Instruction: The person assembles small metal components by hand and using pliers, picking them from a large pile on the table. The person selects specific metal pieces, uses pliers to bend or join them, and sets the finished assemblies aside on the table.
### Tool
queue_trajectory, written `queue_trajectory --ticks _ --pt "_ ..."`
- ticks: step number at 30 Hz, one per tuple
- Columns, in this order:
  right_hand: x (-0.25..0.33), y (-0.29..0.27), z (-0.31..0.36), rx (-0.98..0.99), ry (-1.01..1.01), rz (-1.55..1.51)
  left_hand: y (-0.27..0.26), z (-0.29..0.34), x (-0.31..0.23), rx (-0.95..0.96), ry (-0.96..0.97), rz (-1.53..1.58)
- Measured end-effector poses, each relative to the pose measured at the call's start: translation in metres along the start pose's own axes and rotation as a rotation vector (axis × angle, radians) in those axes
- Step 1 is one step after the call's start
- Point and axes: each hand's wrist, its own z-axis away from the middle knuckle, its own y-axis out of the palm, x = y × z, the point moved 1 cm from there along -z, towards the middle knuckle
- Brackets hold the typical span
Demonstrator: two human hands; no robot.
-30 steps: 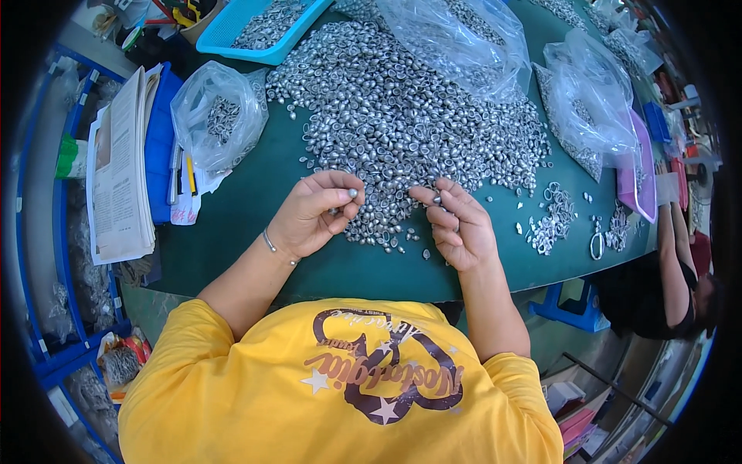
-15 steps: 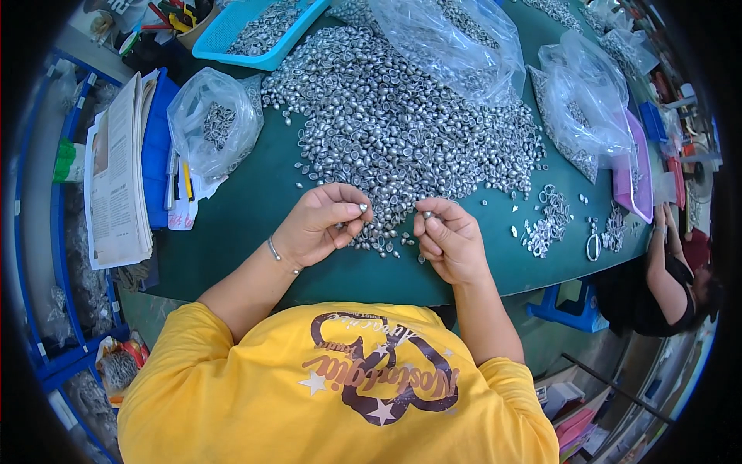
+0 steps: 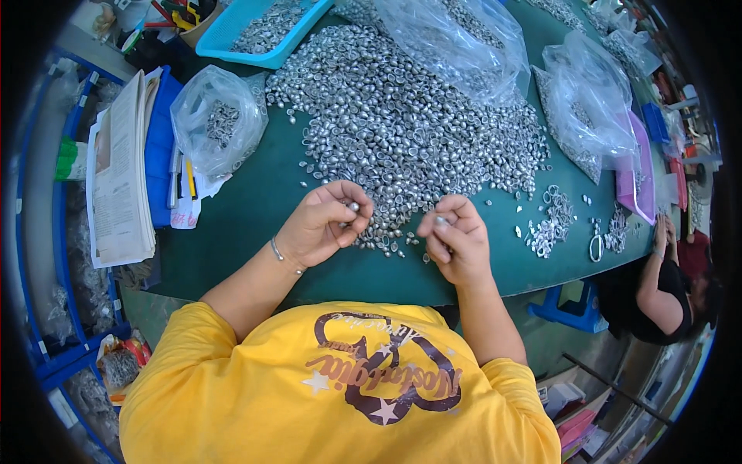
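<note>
Your left hand (image 3: 321, 224) pinches one small silver piece (image 3: 353, 206) between thumb and fingertips; your right hand (image 3: 456, 236) is curled around another piece (image 3: 440, 220) at its fingertips. Both sit at the near fringe of the big silver heap (image 3: 410, 124), which looks barely dented, so most of the sorting seems left; only small clusters (image 3: 550, 224) lie set apart to your right. Bare green table (image 3: 247, 224) gives room by your left wrist; the table edge runs just beneath your hands, and plastic bags (image 3: 587, 108) crowd the far side.
</note>
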Motion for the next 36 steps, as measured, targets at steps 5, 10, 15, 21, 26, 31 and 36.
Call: queue_trajectory --ticks 5,10,15,21,26,31,36 --pt "0.015 -0.008 -0.003 -0.239 0.115 0.225 0.002 -0.005 -0.016 -0.122 0.074 -0.274" --pt "0.014 0.004 -0.026 -0.260 -0.169 1.292 0.019 -0.027 -0.011 -0.160 0.619 -1.563" --pt "0.008 0.005 -0.038 -0.147 -0.311 1.665 0.020 -0.036 0.005 -0.140 0.645 -1.842" --pt "0.009 0.017 -0.039 -0.055 -0.298 1.806 0.015 -0.036 0.007 -0.063 0.659 -1.884" --pt "0.010 0.015 -0.037 -0.103 -0.197 1.542 0.016 -0.031 0.006 -0.105 0.642 -1.804" --pt "0.006 0.000 -0.037 -0.181 0.074 0.798 0.017 -0.031 0.000 -0.071 0.504 -1.304" --pt "0.011 0.025 -0.033 -0.126 0.324 0.060 0.014 -0.018 0.004 -0.047 -0.023 -0.202"
